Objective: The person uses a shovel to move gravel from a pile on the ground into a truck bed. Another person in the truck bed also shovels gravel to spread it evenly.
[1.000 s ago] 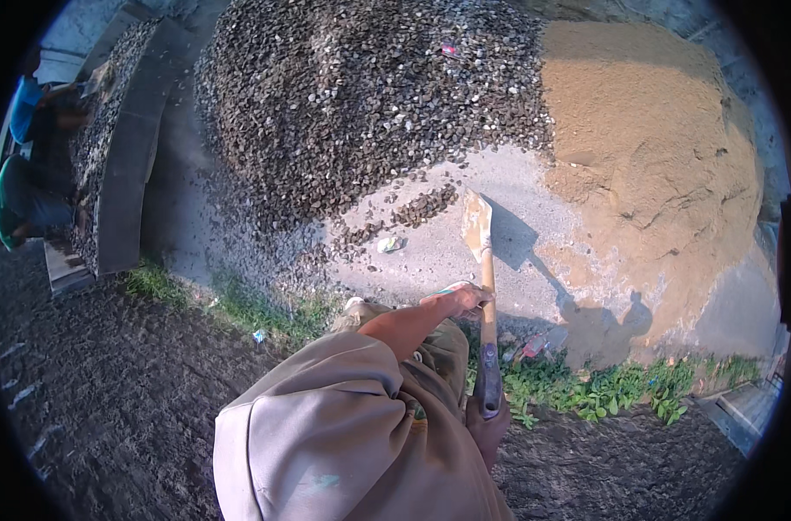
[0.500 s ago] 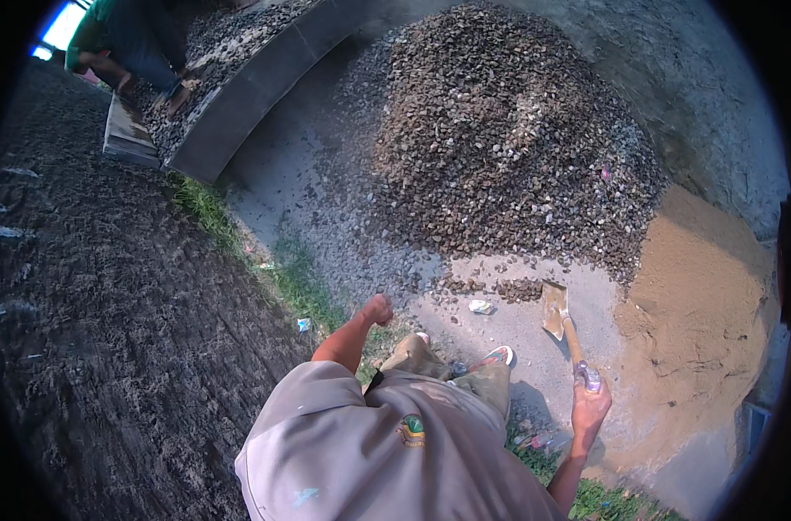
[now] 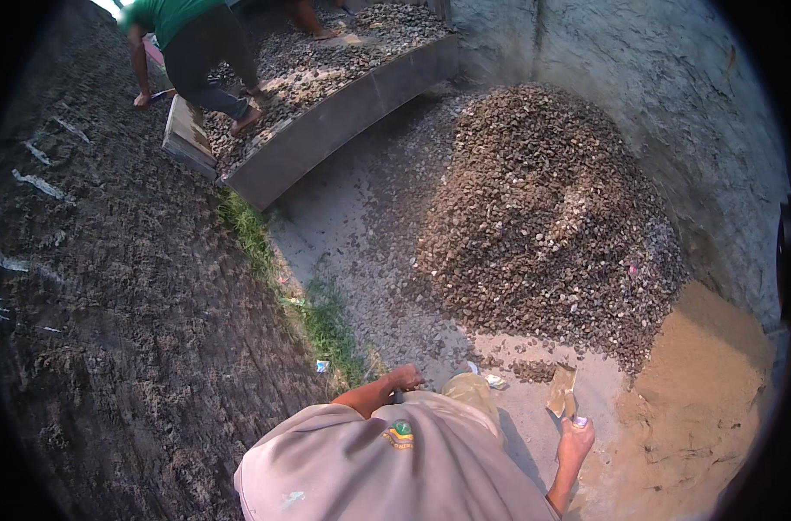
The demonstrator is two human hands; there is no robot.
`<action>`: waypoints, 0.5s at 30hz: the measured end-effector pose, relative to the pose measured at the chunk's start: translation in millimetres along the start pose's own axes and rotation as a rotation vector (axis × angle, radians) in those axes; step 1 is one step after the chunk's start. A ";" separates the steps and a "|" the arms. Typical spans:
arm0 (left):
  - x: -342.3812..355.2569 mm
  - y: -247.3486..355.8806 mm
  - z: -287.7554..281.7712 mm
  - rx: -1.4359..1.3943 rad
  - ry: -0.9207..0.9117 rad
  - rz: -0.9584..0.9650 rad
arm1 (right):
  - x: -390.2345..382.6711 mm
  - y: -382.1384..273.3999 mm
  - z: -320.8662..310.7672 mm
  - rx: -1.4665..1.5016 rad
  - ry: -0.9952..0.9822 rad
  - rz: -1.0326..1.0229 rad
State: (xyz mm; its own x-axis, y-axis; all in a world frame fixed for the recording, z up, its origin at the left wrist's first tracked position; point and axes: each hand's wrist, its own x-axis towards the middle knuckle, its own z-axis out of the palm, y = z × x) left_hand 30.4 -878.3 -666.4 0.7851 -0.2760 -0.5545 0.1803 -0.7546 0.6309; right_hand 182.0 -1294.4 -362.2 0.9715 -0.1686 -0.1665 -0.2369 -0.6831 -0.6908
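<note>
My right hand [image 3: 574,445] is closed around the top end of a shovel [image 3: 561,392], where a pale purple patch shows at the fingers. The shovel's squarish, mud-stained blade is down by the pale ground, beside a few loose stones, and the wooden shaft looks foreshortened. My left hand [image 3: 405,378] hangs in front of my body with curled fingers; nothing shows in it. Ahead rises a large heap of broken stones [image 3: 543,226]. A mound of sand [image 3: 708,373] lies to the right of the shovel.
At the far left a person in a green top [image 3: 180,22] bends over a stone-filled, grey-walled bed [image 3: 343,113]; another person's leg shows behind. Dark rough soil [image 3: 126,347] spreads leftward, edged by grass [image 3: 326,326]. A rough grey wall [image 3: 699,95] stands behind the heap. Crumpled litter [image 3: 496,382] lies nearby.
My view has tilted up, bringing more of the stone-filled bed and the person in green into sight. My right hand keeps its hold on the shovel, whose shaft now looks shorter.
</note>
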 end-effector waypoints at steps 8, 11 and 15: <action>65.3 105.0 -185.2 -0.966 0.280 -0.157 | 68.5 -21.0 -65.6 0.100 0.133 0.162; 56.9 56.1 -188.4 -1.009 0.288 -0.239 | 22.4 -55.1 -77.2 0.315 0.194 0.258; 39.6 -13.0 -152.2 -0.804 0.025 -0.407 | -68.6 -53.1 -40.5 0.513 0.438 0.412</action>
State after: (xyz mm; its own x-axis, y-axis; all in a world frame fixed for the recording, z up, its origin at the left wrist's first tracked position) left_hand 149.4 -788.9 -614.0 0.5808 -0.0582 -0.8120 0.7998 -0.1448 0.5825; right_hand 127.8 -1275.3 -285.6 0.6909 -0.6741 -0.2611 -0.4431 -0.1095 -0.8898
